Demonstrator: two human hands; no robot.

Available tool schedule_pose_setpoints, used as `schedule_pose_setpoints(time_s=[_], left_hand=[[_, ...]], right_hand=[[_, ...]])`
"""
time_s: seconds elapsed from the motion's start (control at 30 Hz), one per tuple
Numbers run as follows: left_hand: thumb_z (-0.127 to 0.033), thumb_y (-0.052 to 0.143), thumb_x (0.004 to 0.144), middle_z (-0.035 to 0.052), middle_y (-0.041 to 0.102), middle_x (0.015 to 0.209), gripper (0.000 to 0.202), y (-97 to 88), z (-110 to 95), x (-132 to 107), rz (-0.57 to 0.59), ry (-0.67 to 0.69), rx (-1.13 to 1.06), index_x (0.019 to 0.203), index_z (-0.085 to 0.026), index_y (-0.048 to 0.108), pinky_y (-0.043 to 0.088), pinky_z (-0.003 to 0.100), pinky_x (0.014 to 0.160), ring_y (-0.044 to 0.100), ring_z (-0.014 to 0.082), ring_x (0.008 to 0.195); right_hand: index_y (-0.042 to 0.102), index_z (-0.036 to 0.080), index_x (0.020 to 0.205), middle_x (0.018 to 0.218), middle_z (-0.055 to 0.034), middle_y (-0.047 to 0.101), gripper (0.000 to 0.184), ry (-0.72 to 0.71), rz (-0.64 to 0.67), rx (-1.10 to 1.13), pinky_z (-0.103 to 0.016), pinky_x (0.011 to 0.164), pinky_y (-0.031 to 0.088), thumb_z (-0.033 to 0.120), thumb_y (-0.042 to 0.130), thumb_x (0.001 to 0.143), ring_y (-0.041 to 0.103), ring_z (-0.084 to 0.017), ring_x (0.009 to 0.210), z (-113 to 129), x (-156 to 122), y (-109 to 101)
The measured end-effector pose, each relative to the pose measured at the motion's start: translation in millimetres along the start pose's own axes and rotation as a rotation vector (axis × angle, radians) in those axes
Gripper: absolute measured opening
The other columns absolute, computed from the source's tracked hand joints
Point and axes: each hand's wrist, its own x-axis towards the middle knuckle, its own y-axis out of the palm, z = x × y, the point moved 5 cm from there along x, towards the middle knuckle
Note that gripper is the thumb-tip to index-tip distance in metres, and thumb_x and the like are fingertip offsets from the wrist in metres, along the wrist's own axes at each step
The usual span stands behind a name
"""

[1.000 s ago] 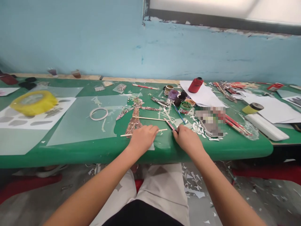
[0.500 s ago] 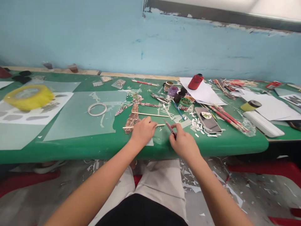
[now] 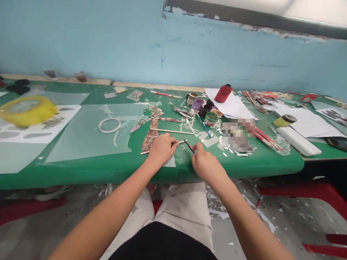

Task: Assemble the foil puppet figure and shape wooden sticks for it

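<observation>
My left hand (image 3: pixel 161 148) rests on the green table (image 3: pixel 114 169) and grips a thin wooden stick (image 3: pixel 179 142) that lies across a brownish cut-out figure (image 3: pixel 149 138). My right hand (image 3: pixel 206 164) pinches a small pink-handled cutting tool (image 3: pixel 189 146), whose tip points up and left toward the end of the stick. A second stick (image 3: pixel 173 131) lies just beyond, across the figure.
Translucent sheets (image 3: pixel 89 133) with a tape ring (image 3: pixel 109 124) lie left. A yellow tape roll (image 3: pixel 27 110) sits far left. Paint jars (image 3: pixel 204 110), a red spool (image 3: pixel 223 93), brushes (image 3: pixel 264 137), papers (image 3: pixel 306 122) and scraps crowd the right.
My right hand has moved left with the tool, so its tip now sits close to the stick's end. My left hand stays on the stick. The camera dipped slightly.
</observation>
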Motion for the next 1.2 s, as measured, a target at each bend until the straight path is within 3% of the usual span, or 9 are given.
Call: schedule_pose_setpoints(time_s=[0.23, 1.0, 1.2], left_hand=[[-0.033, 0.053, 0.089, 0.0037, 0.063, 0.084, 0.024, -2.4, 0.3, 0.6, -0.002, -0.013, -0.029, 0.096, -0.027, 0.076, 0.041, 0.028, 0.065, 0.061, 0.0186, 0.086], [-0.034, 0.053, 0.09, 0.0029, 0.064, 0.086, 0.025, -5.0, 0.4, 0.1, 0.01, -0.038, -0.031, 0.097, -0.029, 0.076, 0.041, 0.028, 0.064, 0.062, 0.0177, 0.083], [-0.034, 0.052, 0.089, 0.0029, 0.065, 0.087, 0.024, -5.3, 0.2, 0.9, 0.006, -0.033, -0.016, 0.095, -0.028, 0.076, 0.039, 0.029, 0.061, 0.062, 0.0184, 0.084]], right_hand=[[0.042, 0.015, 0.114, 0.08, -0.01, 0.065, 0.028, -0.021, 0.001, 0.004, -0.029, 0.058, 0.033, 0.027, 0.021, 0.1, 0.066, -0.025, 0.075, 5.0, 5.3, 7.2], [0.047, 0.013, 0.11, 0.09, -0.0156, 0.068, 0.027, -0.019, 0.058, -0.077, -0.032, 0.066, 0.043, 0.021, 0.023, 0.099, 0.069, -0.027, 0.08, 8.6, 7.3, 4.6], [0.052, 0.009, 0.11, 0.093, -0.0194, 0.069, 0.031, -0.006, 0.067, -0.121, -0.034, 0.068, 0.046, 0.013, 0.025, 0.095, 0.07, -0.029, 0.086, 16.6, 8.9, 1.0]])
